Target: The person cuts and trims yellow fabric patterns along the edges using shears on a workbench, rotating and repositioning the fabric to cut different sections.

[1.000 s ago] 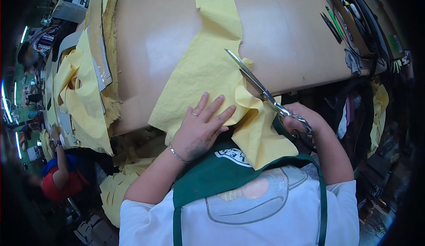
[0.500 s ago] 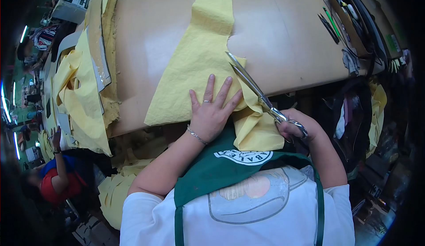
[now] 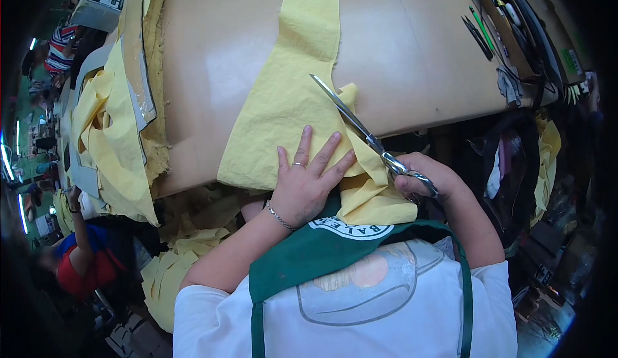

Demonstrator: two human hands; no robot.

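Observation:
A piece of yellow fabric (image 3: 277,107) lies on the table, with its narrow end toward the back and its wide end at the front edge. My left hand (image 3: 311,181) rests flat on its lower part, fingers spread, a ring and a bracelet on it. In my right hand (image 3: 425,178) are large metal scissors (image 3: 364,136), my fingers wrapped round the handles. The blades point up and left across the fabric's right side and look nearly closed. A loose folded part of the fabric (image 3: 376,207) hangs over the front edge against my green apron (image 3: 283,261).
Stacked yellow fabric and card patterns (image 3: 138,87) lie at the table's left. Pens (image 3: 479,36), a grey rag (image 3: 508,87) and an organizer box (image 3: 508,23) are at the right. More yellow cloth (image 3: 167,281) sits below the table. A co-worker in red (image 3: 84,268) is at lower left.
The scissors have shifted left over the fabric, and their blades have come closer together. My left hand and the fabric's wide end have moved slightly. The co-worker's raised arm has shifted.

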